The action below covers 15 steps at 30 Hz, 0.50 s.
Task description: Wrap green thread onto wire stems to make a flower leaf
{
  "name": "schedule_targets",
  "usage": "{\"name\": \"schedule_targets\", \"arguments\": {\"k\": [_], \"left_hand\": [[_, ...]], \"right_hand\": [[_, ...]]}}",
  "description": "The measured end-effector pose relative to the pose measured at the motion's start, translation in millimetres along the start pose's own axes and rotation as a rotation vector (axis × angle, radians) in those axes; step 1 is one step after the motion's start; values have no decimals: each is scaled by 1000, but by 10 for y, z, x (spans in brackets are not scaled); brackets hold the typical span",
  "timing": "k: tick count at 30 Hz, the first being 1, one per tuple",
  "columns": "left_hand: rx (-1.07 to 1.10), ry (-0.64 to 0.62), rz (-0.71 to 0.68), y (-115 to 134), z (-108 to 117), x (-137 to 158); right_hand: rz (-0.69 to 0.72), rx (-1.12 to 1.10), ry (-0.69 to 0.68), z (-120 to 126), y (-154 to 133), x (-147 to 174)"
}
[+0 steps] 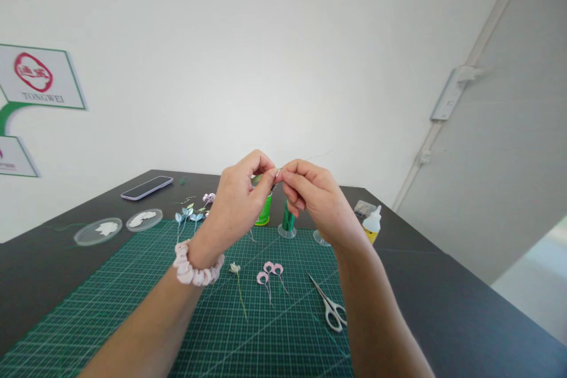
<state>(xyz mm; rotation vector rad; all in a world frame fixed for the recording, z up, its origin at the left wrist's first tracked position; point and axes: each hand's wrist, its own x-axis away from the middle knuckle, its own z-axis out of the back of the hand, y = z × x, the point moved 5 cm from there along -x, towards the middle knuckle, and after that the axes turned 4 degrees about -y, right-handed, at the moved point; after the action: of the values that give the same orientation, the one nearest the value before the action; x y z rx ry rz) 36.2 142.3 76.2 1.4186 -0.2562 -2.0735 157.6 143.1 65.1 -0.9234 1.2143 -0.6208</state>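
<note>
Both hands are raised above the far part of the green cutting mat (212, 342), fingertips almost meeting. My left hand (241, 201), with a pale scrunchie (197, 266) on its wrist, pinches a small piece that the fingers mostly hide. Thumb and forefinger of my right hand (319, 198) are closed on a thin wire (316, 156), whose fine end sticks out to the upper right. On the mat below lie a small white flower on a green stem (234, 269), several pink looped petals on wire stems (269, 269) and silver scissors (330, 307).
Behind the hands stand a green can (264, 212) and a spool of green thread (288, 221). A glue bottle (372, 223) is at the right. Blue flowers (188, 214), two shallow dishes (98, 231) with white pieces and a phone (147, 188) lie to the left.
</note>
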Motion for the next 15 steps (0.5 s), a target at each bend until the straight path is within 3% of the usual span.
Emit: {"name": "schedule_targets", "arguments": {"k": [7, 15], "left_hand": [[-63, 97, -65, 58, 34, 7], [-65, 105, -87, 76, 41, 18]], "right_hand": [[14, -70, 6, -24, 5, 4], [8, -118, -2, -45, 3, 12]]}}
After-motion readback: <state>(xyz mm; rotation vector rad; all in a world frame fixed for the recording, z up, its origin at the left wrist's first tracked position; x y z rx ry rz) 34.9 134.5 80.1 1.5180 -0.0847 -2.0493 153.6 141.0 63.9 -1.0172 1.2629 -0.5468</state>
